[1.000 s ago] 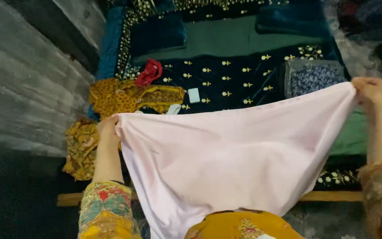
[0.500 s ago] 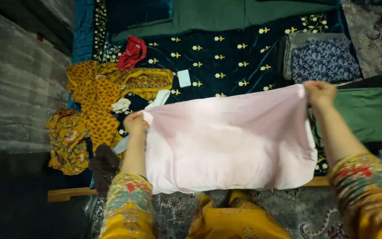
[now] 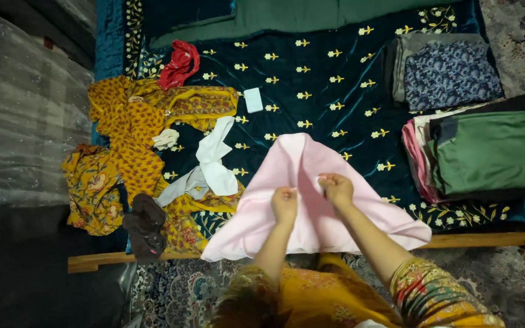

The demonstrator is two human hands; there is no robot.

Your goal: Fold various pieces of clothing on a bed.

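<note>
A pale pink garment (image 3: 302, 176) hangs folded in half over the near edge of a dark blue embroidered bedspread (image 3: 311, 85). My left hand (image 3: 284, 203) pinches one top corner of it. My right hand (image 3: 336, 187) pinches the other, and the two hands are nearly touching at the middle of the cloth. The garment's lower part drapes down toward my lap and partly hides my forearms.
Yellow patterned clothes (image 3: 135, 133), a white cloth (image 3: 214, 159), a red cloth (image 3: 179, 64) and a dark brown piece (image 3: 145, 226) lie at the left. Folded stacks, green (image 3: 496, 152) and blue floral (image 3: 451, 73), sit at the right. A wooden bed edge (image 3: 487, 240) runs along the front.
My hands came together from wide apart, bringing the pink garment's two top corners to meet so it folded in half. The view tilted down over the bed.
</note>
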